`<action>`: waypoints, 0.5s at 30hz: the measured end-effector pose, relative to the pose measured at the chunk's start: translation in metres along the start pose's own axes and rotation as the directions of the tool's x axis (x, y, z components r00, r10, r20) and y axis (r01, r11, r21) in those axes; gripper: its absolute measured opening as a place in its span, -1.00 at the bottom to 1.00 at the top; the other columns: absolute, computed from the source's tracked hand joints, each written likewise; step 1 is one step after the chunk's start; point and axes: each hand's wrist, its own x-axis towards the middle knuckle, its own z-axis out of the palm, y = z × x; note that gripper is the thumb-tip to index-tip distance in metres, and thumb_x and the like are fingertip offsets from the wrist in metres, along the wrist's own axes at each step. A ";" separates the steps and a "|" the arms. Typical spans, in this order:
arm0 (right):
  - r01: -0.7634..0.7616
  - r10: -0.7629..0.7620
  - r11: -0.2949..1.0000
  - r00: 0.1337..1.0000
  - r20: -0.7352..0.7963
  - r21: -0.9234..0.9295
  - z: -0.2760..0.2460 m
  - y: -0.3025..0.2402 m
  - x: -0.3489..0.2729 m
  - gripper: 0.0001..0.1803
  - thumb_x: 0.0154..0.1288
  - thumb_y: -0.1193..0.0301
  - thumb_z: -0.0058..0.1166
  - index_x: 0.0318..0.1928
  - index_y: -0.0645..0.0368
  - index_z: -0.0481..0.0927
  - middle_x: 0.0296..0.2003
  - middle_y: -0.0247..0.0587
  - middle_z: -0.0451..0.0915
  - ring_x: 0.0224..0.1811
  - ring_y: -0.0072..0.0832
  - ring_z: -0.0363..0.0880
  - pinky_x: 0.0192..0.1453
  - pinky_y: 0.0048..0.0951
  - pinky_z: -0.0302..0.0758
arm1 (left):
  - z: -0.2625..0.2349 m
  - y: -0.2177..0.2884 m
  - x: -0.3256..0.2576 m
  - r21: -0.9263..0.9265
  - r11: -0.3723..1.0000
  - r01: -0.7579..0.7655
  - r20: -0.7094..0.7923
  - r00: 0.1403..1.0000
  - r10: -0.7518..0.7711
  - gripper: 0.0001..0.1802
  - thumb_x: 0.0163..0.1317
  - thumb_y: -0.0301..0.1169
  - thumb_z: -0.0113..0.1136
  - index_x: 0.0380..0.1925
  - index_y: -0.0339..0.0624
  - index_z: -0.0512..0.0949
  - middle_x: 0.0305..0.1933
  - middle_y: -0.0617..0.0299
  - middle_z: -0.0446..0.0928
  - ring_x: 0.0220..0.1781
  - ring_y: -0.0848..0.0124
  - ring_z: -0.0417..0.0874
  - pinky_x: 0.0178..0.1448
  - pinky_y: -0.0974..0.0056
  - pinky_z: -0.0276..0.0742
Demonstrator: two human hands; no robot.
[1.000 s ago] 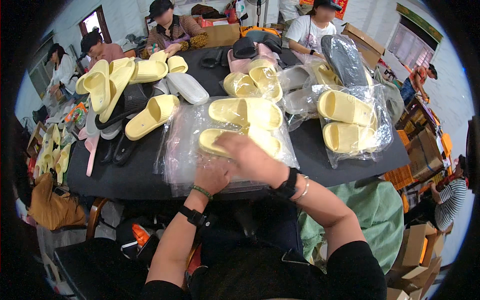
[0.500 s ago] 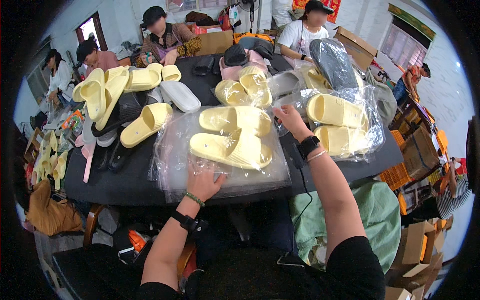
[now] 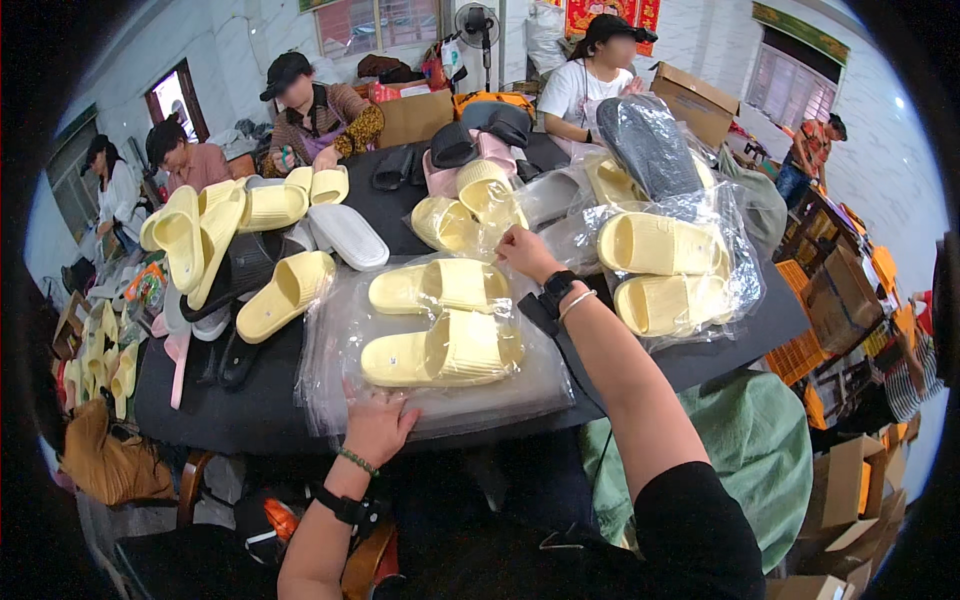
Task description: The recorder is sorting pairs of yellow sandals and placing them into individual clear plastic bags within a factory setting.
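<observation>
A pair of pale yellow slippers [image 3: 445, 348] lies side by side in a clear plastic bag [image 3: 335, 300], on top of a stack of flat clear bags [image 3: 470, 415]. My left hand [image 3: 378, 428] rests on the near left part of the stack, its fingers stretched out and partly seen through the film. Beyond the slippers, my right hand [image 3: 528, 252] has its fingers pinched together on the far right end of the bag's film. Just past that hand sit two more yellow slippers [image 3: 450, 225].
Loose yellow slippers [image 3: 285, 295], a grey one [image 3: 348, 237] and black ones crowd the left of the black table [image 3: 270, 400]. Bagged yellow slippers [image 3: 660, 245] and a bagged dark slipper [image 3: 650, 145] lie to the right. Several people work around; cartons [image 3: 840, 490] stand at right.
My right hand has moved left and farther out, and its fingers have closed on the film. The left hand stays on the stack. The whole view has shifted slightly.
</observation>
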 end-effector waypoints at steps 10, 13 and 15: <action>0.048 -0.055 0.997 0.991 -0.120 -0.062 -0.001 -0.009 -0.007 -0.76 0.18 0.35 0.13 -0.25 0.29 0.57 -0.30 0.12 0.65 -0.20 -0.03 0.64 -0.11 -0.20 0.55 | -0.056 0.025 -0.019 -0.026 1.000 -0.014 -0.104 0.995 0.011 -0.75 0.13 -0.28 0.30 -0.25 -0.17 0.62 -0.16 0.00 0.61 -0.01 0.05 0.58 0.18 -0.08 0.39; 0.029 -0.040 0.994 0.994 -0.103 -0.105 -0.002 -0.010 -0.006 -0.76 0.19 0.34 0.13 -0.24 0.28 0.58 -0.32 0.08 0.66 -0.23 -0.07 0.66 -0.11 -0.23 0.56 | -0.081 0.066 0.001 -0.085 0.952 -0.293 -0.314 0.915 0.253 -0.69 0.02 -0.29 0.42 -0.27 -0.20 0.61 -0.09 0.06 0.60 -0.02 0.11 0.59 0.07 0.04 0.49; -0.013 0.011 0.999 0.998 -0.054 -0.046 -0.009 -0.001 -0.001 -0.75 0.19 0.33 0.14 -0.24 0.27 0.58 -0.34 0.06 0.67 -0.26 -0.10 0.68 -0.13 -0.24 0.56 | -0.078 0.091 0.035 -0.096 0.911 -0.402 -0.299 0.884 0.359 -0.55 0.02 -0.25 0.43 -0.10 -0.21 0.58 0.12 0.04 0.51 0.18 0.07 0.49 0.25 -0.05 0.37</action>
